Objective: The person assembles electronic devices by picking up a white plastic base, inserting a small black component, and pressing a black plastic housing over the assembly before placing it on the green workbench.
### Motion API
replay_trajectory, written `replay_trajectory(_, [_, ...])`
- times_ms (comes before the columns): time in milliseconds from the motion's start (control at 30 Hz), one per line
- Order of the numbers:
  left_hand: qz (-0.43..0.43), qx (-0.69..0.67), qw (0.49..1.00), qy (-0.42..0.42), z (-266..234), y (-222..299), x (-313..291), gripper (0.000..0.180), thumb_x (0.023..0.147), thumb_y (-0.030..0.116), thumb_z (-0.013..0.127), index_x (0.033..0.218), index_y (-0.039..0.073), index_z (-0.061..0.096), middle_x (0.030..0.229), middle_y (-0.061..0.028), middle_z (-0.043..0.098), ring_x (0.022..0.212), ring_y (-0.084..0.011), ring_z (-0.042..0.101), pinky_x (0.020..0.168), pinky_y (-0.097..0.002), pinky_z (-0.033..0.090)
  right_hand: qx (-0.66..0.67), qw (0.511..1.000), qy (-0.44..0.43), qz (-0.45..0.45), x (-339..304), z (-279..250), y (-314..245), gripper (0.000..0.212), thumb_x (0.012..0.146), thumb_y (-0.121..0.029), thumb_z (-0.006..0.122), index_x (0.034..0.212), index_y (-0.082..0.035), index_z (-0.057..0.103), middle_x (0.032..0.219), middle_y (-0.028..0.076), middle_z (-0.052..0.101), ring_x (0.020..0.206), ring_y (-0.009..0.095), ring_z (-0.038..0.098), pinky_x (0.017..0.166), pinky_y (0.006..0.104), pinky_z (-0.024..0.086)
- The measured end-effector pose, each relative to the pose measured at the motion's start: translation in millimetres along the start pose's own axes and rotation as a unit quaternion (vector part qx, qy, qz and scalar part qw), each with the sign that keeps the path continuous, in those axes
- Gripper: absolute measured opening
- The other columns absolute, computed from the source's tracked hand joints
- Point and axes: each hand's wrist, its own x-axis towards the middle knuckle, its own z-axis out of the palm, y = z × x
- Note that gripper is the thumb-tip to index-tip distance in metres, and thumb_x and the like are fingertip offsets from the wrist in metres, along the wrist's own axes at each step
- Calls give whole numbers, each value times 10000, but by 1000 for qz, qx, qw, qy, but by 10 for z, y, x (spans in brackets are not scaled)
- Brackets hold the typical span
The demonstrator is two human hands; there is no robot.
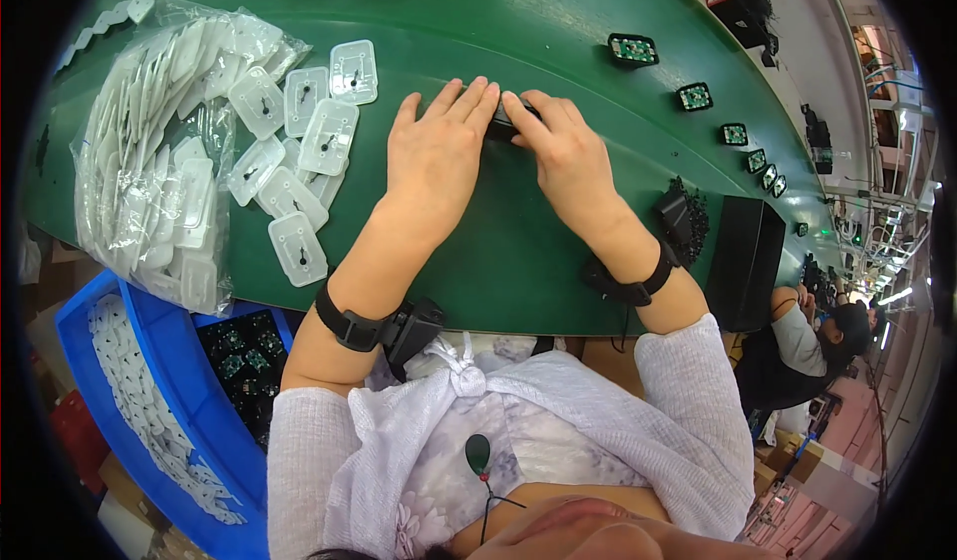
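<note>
Between my two hands is a small black casing [501, 126], largely covered by fingers, over the green table. My left hand [434, 151] lies flat with its fingers stretched out, its forefinger side against the casing. My right hand [568, 151] has its fingers bent and closed on the casing's right side. To the left of my left hand lie several translucent white plastic covers [329, 138], each with a small dark part on it. Beside them is a clear plastic bag [150, 181] packed with more such covers.
Black casings with green circuit boards [633, 49] stand in a curved line at the right. A small black box [673, 217] with spilled black bits and a larger black box [743, 261] sit near the right edge. Blue bins [164, 346] are at lower left. Another person [807, 356] sits far right.
</note>
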Motion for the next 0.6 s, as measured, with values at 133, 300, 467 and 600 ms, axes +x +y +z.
replay_trajectory(133, [2, -20, 1000, 22, 52, -50, 32, 443, 853, 96, 571, 1294, 86, 530, 1321, -41, 562, 1223, -208, 517, 1003, -447, 389, 167, 985, -16, 39, 121, -18, 194, 436, 754, 4, 685, 1179, -61, 616, 1025, 119, 641, 949, 252, 621, 814, 325, 513])
replay_trajectory(300, [-25, -182, 977, 103, 165, -118, 157, 327, 813, 190, 679, 1109, 60, 633, 1110, -93, 659, 1046, -236, 598, 852, -409, 453, 499, 830, -61, 240, 290, -158, 373, 333, 882, -110, 658, 1203, -35, 611, 1050, 45, 651, 969, 141, 594, 887, 288, 469])
replay_trajectory(467, [-182, -455, 871, 27, 49, -25, 177, 319, 912, 252, 605, 1113, 5, 620, 927, -105, 687, 813, -179, 626, 698, -311, 485, 595, 774, -10, 218, 318, -195, 168, 368, 930, -183, 616, 1265, -38, 569, 1104, 55, 626, 1039, 130, 556, 920, 291, 444])
replay_trajectory(600, [-224, -611, 758, -53, -1, -6, 174, 379, 978, 297, 516, 1146, -34, 596, 863, -56, 687, 722, -74, 574, 667, -237, 477, 605, 767, 2, 215, 370, -181, 124, 385, 928, -180, 621, 1280, -38, 556, 1107, 67, 622, 1039, 133, 556, 929, 296, 440])
